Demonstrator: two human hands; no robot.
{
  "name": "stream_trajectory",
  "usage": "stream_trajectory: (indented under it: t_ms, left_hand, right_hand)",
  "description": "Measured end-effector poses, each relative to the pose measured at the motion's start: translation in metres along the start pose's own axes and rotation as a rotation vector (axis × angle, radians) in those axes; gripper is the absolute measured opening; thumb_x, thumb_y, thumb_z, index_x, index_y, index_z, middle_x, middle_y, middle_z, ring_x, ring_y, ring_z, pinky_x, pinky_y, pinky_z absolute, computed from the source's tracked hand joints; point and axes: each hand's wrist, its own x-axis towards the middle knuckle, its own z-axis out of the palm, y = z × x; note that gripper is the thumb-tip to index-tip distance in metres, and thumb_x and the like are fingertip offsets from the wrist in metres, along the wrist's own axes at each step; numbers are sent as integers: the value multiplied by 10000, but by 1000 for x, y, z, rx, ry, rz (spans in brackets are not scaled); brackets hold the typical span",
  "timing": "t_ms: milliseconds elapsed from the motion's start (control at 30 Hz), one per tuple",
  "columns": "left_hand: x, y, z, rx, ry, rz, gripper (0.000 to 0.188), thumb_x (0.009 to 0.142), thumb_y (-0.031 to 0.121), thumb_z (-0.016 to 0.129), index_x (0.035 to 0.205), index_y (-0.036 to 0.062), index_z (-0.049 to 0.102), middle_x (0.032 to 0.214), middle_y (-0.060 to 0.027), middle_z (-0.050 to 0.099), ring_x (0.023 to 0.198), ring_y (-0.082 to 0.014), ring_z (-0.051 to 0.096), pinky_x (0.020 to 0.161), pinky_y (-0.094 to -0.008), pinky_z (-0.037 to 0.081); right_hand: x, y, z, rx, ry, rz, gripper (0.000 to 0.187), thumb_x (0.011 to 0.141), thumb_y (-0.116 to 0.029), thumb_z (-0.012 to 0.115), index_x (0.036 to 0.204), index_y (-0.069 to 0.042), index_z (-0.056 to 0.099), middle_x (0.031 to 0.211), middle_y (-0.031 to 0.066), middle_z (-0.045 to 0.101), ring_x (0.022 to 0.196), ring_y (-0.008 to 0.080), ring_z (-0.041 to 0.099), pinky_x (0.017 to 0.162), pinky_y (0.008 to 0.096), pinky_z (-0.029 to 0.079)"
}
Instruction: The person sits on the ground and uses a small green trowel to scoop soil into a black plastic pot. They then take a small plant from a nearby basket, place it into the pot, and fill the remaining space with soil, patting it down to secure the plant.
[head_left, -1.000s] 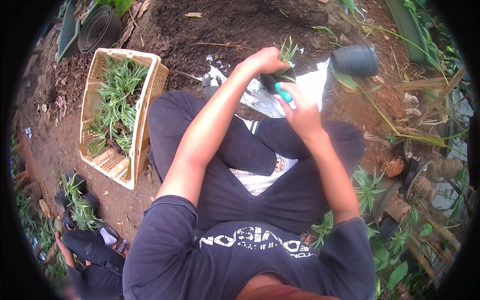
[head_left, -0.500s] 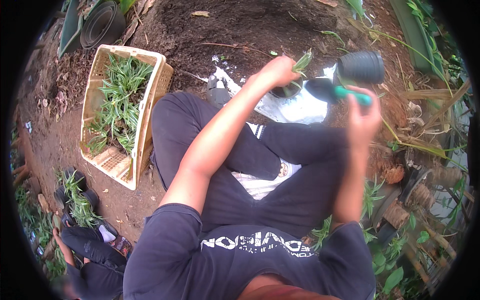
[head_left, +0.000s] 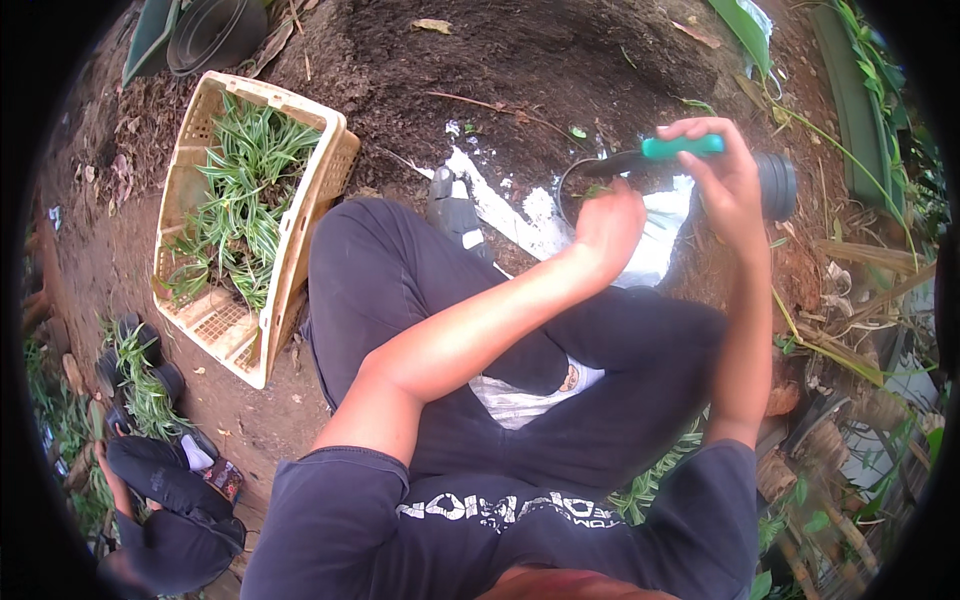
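My right hand (head_left: 728,180) is closed round the green handle of a trowel (head_left: 684,147). Its dark blade reaches left over the rim of a dark plant pot (head_left: 566,186). At that pot my left hand (head_left: 612,228) is closed on a small plant (head_left: 597,190), and only a few green leaves show past the fingers. The lower part of the plant is hidden by the hand. Beneath the pot lies a white plastic sheet (head_left: 655,243), smeared with soil. Just beyond my right wrist, a stack of dark pots (head_left: 778,187) rests on its side.
On the left stands a tilted beige crate (head_left: 262,345) full of striped leafy plants (head_left: 245,190). A mound of dark soil (head_left: 480,60) lies ahead. Round black pots (head_left: 215,38) sit at the far left. Another person (head_left: 175,510) sits at lower left near potted plants (head_left: 140,375).
My left hand has moved right and nearer, lower over the pot with the plant. My right hand has raised the trowel, and its blade now lies across the pot's rim.
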Motion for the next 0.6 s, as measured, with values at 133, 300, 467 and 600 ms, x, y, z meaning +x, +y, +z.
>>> stream_trajectory:
  t_ms: [133,300,467,600]
  left_hand:
    - [-3,10,-1,0,-85,-14,96,887,88,615,911,16,674,948,-140,651,848,-270,716,675,-380,597]
    - [-5,10,0,13,-100,-8,120,883,92,622,929,7,693,961,-122,649,873,-256,699,706,-383,588]
    - [-4,13,3,71,-92,-1,136,879,102,636,935,-3,701,957,-117,652,882,-263,704,731,-387,596]
    - [-3,10,2,-20,-91,-25,145,875,107,644,945,-4,706,965,-115,659,885,-251,706,738,-380,600]
  right_hand:
    - [12,11,23,-6,-157,77,225,946,95,597,1133,-24,554,1207,130,690,1158,221,664,1000,383,540]
    - [15,7,25,-144,-197,53,220,909,138,563,1059,-20,527,1161,134,692,1149,244,674,971,382,550]
    - [8,11,34,-145,-215,76,223,890,160,544,1025,-16,521,1147,152,688,1195,274,669,997,404,558]
    - [7,-1,31,-135,-166,27,226,888,157,540,1026,-21,523,1144,152,688,1183,270,676,954,390,575]
